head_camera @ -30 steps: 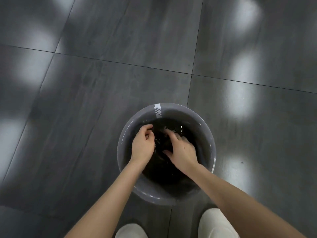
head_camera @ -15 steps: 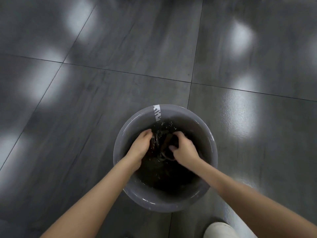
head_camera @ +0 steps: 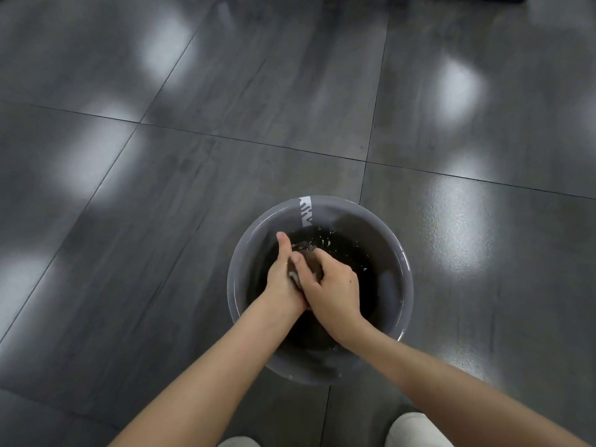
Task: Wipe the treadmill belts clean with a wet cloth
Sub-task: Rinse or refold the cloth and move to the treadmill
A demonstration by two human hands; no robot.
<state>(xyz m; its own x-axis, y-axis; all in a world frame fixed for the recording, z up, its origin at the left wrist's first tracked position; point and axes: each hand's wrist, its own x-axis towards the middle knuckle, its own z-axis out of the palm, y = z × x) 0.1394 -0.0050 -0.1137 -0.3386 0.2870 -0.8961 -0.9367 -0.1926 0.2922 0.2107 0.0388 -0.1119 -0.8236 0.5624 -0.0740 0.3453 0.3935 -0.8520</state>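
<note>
Both hands, apart in the water half a second earlier with the cloth strung loosely between them, now stand pressed together over the middle of the basin.

- Left hand (head_camera: 283, 280): grip closed on the cloth, thumb pointing up toward the far wall. Its fingers are hidden behind the bundle.
- Right hand (head_camera: 333, 290): grip closed over the same bundle from the other side, thumb laid across its top, touching the left hand.
- Cloth (head_camera: 309, 253): dark, soaked, gathered into a tight wad between the two palms, with a paler edge showing at the lower left. Whether it sits in the water or just above it cannot be told.
- Basin (head_camera: 409, 275): grey, round, standing on the tiled floor (head_camera: 193, 195). It holds dark water (head_camera: 351, 253) with small splashes at the far side, and a white label strip (head_camera: 305, 210) runs down the inner wall.
- Light shoes (head_camera: 416, 429): at the near edge of the view.
- Treadmill: not in view.

Assessment: the change from loose rinsing to tight bunching suggests that wringing is the step in hand. Wiping of the belts is not yet begun. The cloth likely needs squeezing out before it is carried to the machine.
</note>
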